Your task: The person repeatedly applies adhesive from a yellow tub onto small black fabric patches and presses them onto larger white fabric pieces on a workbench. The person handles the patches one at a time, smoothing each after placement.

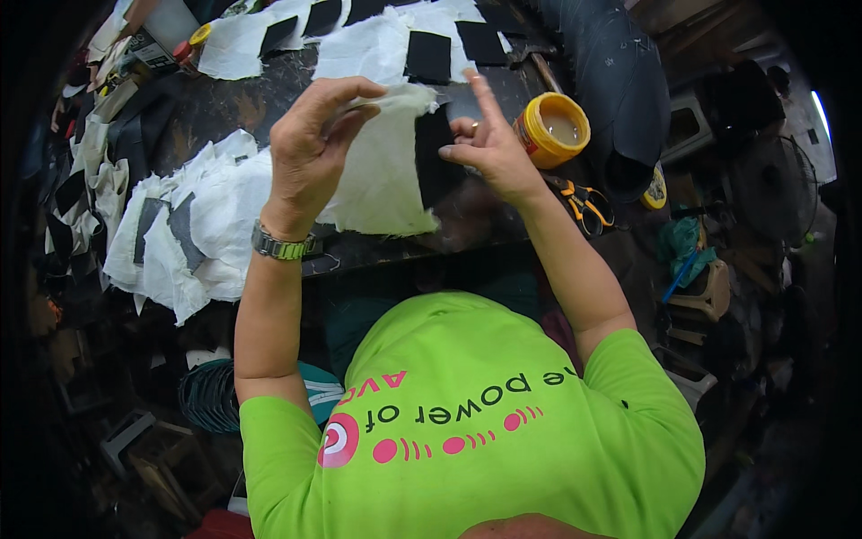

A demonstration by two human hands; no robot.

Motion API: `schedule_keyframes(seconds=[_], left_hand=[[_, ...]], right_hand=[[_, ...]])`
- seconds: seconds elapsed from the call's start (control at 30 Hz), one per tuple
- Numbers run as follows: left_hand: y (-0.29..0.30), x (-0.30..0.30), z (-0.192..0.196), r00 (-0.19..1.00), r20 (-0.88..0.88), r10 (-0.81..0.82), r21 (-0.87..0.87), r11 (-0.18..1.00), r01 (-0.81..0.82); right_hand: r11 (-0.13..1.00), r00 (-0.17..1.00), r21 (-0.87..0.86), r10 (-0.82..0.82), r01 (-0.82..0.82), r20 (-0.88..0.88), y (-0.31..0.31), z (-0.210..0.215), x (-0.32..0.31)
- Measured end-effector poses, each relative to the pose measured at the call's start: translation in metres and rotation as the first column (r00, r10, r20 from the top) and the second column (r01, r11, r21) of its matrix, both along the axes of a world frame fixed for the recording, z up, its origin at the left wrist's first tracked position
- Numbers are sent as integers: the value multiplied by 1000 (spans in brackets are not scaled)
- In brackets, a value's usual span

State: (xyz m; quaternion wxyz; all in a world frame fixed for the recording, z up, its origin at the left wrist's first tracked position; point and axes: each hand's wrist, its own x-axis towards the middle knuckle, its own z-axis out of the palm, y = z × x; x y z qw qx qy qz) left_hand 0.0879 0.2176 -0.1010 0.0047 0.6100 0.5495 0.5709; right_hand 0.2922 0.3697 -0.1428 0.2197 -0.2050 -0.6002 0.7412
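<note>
My left hand (319, 135), with a metal watch at the wrist, pinches the top left of a white fibrous cloth piece (377, 171). The cloth hangs tilted over the near edge of the table. A black patch (435, 157) lies along its right side. Beside that patch is my right hand (489, 148), its index finger stretched out and its thumb apart, close to the black edge; the other fingers curl in. Whether the thumb touches the patch is hard to tell. Further back on the table, white sheets (359, 49) carry black rectangles (429, 57).
An open yellow jar (552, 130) with pale contents stands right of my right hand. A hammer (545, 74) lies behind it, orange-handled scissors (588, 208) in front. White pieces (220, 193) pile up at left. A dark roll (611, 90) lies on the right, a fan (777, 189) beyond.
</note>
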Motion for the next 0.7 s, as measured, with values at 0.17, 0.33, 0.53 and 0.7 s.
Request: schedule_keyframes(seconds=[0.17,0.33,0.53,0.7], left_hand=[[9,-63,38,973,-100,210,-27,977,-213],[24,-94,57,710,-356,607,408,785,-467],[-65,-76,19,859,-276,431,87,901,-424],[-157,-51,-17,760,-20,650,-100,755,-648]], right_hand=[[979,955,201,36,25,-293,26,-5,-82],[926,966,280,-225,252,-127,77,-17,-188],[259,852,966,-511,20,119,67,-33,-208],[352,988,923,-58,156,-145,-7,0,-182]])
